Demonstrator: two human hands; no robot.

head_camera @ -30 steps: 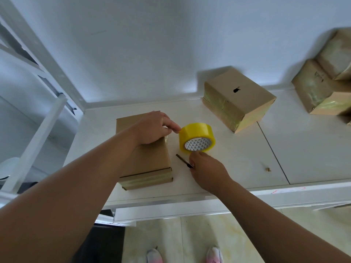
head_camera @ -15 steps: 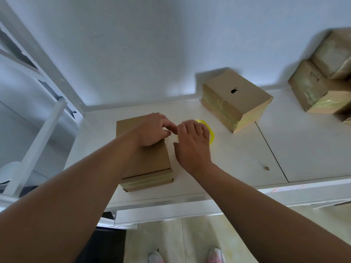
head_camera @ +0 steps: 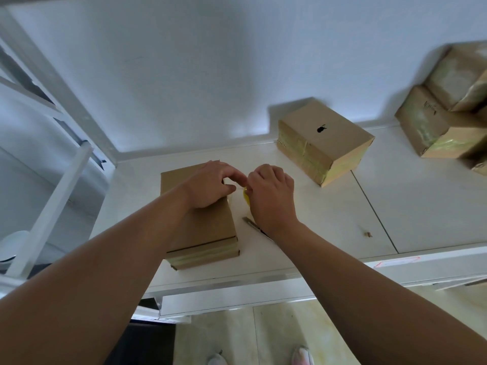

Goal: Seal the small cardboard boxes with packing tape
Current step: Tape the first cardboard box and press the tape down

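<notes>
Left hand (head_camera: 210,184) on cardboard box (head_camera: 208,227), grip unclear; right hand (head_camera: 272,196) grip closed around yellow tape roll (head_camera: 246,197)

A white table (head_camera: 329,227) stands against a pale wall (head_camera: 210,61), above a cream tiled floor (head_camera: 276,333).

Four cardboard boxes (head_camera: 205,227), one tape roll (head_camera: 246,197) and one cutter (head_camera: 250,222) are counted.
One is found under the left hand (head_camera: 210,184); beyond the right hand (head_camera: 271,196), one marked box (head_camera: 324,133) and two stacked boxes (head_camera: 432,130).
</notes>
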